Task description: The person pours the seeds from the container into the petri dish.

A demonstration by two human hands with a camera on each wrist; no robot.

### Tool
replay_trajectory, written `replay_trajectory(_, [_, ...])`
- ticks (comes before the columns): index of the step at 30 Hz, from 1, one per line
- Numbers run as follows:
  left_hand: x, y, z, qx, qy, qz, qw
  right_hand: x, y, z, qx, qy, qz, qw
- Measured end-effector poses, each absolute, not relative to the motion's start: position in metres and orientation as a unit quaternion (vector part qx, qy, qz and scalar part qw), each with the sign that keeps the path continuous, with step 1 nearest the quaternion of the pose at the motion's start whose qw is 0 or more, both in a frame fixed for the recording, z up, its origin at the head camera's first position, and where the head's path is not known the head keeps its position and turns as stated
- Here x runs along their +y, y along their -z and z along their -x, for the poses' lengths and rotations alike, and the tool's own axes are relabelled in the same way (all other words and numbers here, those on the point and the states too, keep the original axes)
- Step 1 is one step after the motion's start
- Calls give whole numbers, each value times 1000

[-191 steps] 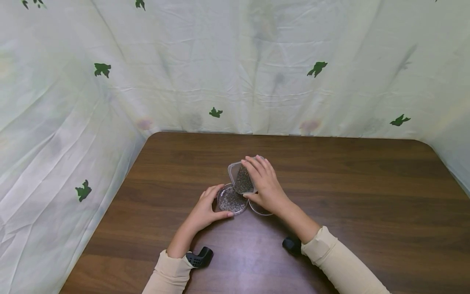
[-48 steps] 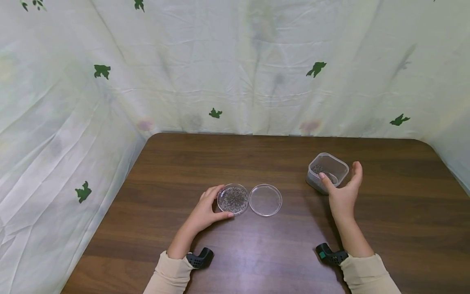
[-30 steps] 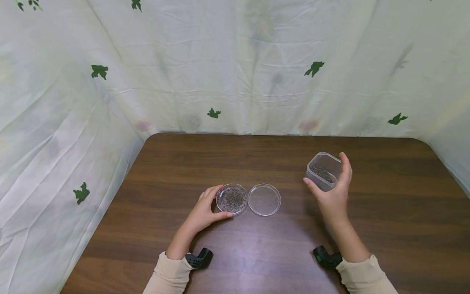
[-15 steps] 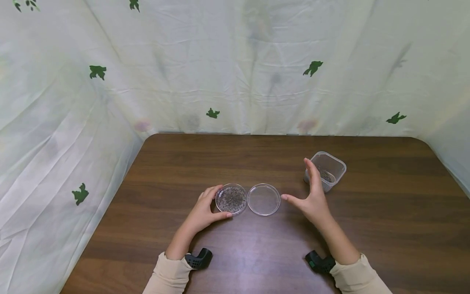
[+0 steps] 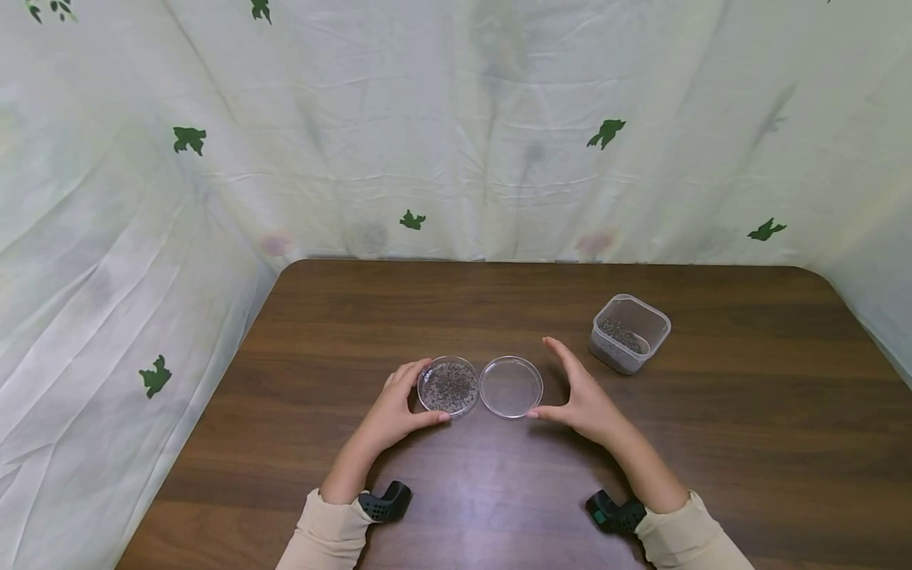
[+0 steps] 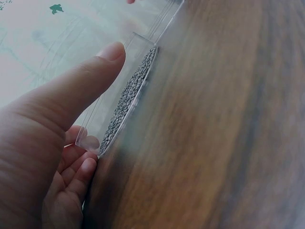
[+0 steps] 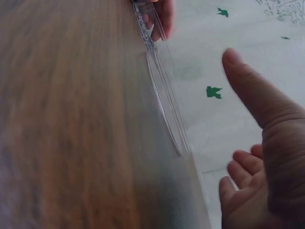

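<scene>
My left hand [image 5: 390,409] holds a clear round petri dish [image 5: 449,388], thumb at its near rim and fingers around its left side. A layer of dark grey granules [image 6: 127,98] covers the dish floor. Just to its right lies a clear, shallow petri dish lid [image 5: 511,388] with nothing in it. My right hand [image 5: 587,406] is beside the lid's right edge, thumb and fingers spread apart and holding nothing. Its thumb tip is close to the near rim; whether it touches I cannot tell. The right wrist view also shows the lid [image 7: 164,102] flat on the table.
A translucent square plastic box [image 5: 630,332] with some of the granules in it stands behind the right hand. All this is on a brown wooden table [image 5: 748,412]. A pale cloth curtain [image 5: 456,134] with green bird shapes hangs behind and at the sides.
Earlier, my right hand tilted the box over the left dish. It then set the box down at the right, let go and moved left to the lid. The left hand stayed put.
</scene>
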State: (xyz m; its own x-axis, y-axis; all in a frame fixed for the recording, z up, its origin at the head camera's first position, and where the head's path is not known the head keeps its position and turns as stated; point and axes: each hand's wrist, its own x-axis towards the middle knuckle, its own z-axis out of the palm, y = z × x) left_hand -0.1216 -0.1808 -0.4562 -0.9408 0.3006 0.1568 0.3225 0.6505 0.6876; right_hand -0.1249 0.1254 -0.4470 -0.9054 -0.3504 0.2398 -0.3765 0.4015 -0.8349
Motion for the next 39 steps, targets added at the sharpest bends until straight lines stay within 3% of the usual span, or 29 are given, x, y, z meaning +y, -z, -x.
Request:
replay_trajectory(12, [-181, 457, 122, -907, 383, 173, 15, 125, 457, 126, -846, -479, -232, -42])
replay_trajectory(27, [-181, 457, 123, -908, 381, 172, 9, 118, 460, 124, -886, -409, -215, -46])
replay_trajectory(39, [-181, 457, 123, -908, 380, 175, 12, 117, 460, 124, -879, -426, -212, -15])
